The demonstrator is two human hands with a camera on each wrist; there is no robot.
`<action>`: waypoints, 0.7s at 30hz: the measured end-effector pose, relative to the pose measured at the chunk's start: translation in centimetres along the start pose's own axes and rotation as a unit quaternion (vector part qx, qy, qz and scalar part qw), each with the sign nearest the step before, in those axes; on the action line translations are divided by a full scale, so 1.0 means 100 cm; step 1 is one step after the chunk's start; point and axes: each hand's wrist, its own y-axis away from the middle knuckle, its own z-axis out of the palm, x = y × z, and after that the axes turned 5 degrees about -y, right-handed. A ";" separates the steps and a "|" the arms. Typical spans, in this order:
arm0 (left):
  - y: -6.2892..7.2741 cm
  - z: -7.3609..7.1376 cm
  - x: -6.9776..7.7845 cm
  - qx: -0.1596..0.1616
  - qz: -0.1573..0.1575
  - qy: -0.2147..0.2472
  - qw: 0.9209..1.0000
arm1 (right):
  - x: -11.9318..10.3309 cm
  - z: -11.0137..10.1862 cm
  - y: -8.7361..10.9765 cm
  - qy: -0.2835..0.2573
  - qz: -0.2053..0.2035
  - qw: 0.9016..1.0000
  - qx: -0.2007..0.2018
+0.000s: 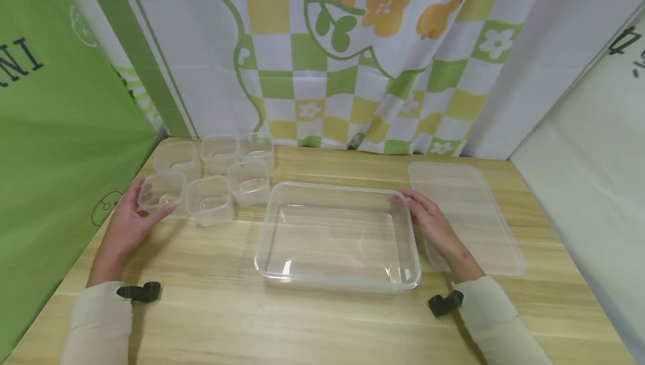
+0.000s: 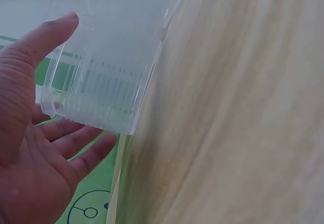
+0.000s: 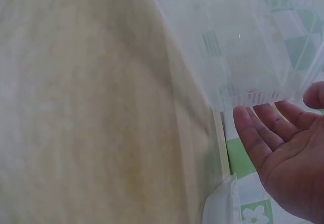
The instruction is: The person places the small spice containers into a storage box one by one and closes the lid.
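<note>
I'm spreading my left hand [image 1: 130, 222] wide around a small tub [image 1: 162, 190], my right hand [image 1: 434, 225] loosely extending at the large box's [image 1: 337, 284] far right corner; five other tubs [image 1: 210, 200] are also standing outside it, its lid [image 1: 468, 219] lying off.

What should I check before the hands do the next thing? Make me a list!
1. Big box standing open side up: ok.
2. Lid off the big box: ok, it lies flat to the right of it.
3. All six small boxes standing open side up: ok, they are grouped to the left of the big box.
4. Left hand at a small box: ok, it is at the front-left one, with thumb and fingers on different sides.
5. Left hand's hold firm enough to lift: cannot tell.
6. Right hand holding the big box firmly: cannot tell, though it is at the far right corner.
</note>
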 end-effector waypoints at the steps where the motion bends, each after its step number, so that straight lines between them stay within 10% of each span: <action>1: 0.000 0.000 0.000 0.001 -0.001 -0.001 1.000 | 0.000 0.000 0.000 0.000 -0.001 1.000 -0.001; 21: -0.003 -0.004 0.000 -0.023 -0.005 0.038 0.999 | 0.002 -0.001 -0.001 -0.001 -0.013 1.000 -0.016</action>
